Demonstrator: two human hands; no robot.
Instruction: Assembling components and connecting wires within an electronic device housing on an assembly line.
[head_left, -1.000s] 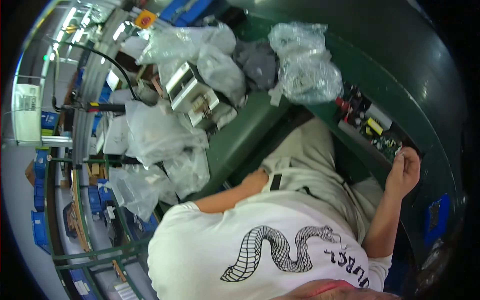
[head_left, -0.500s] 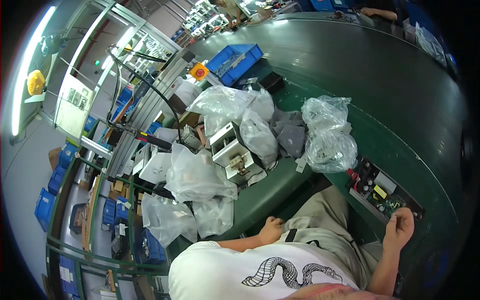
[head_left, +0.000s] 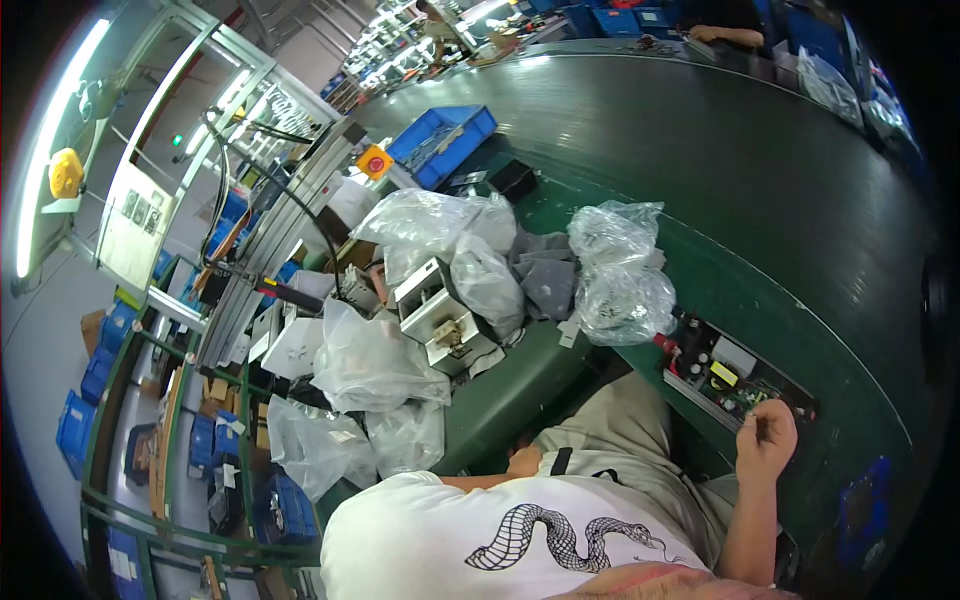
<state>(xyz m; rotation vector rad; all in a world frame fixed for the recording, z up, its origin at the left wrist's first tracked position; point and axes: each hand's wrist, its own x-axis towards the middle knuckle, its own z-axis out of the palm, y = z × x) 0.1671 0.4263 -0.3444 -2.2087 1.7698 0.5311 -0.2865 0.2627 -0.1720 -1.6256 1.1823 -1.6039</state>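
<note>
My right hand is at the near right end of an open electronic unit with a circuit board, a yellow transformer and red parts at its left end. Thumb and fingertips are pinched together just over the board's edge; whatever they hold is too small to make out. My left hand rests low by my lap, beside the green bench edge, its fingers mostly hidden. Ahead of it stands a white metal housing with a brass-coloured part on its front.
Clear plastic bags with contents crowd the left of the green bench, and wrapped bundles lie left of the unit. Behind are a blue bin, an orange box with a red button and a dark conveyor belt. A cabled tool hangs at left.
The whole view has shifted, so the bench things sit further left. My left hand has drawn back toward my lap. The right hand stays pinched at the unit's end.
</note>
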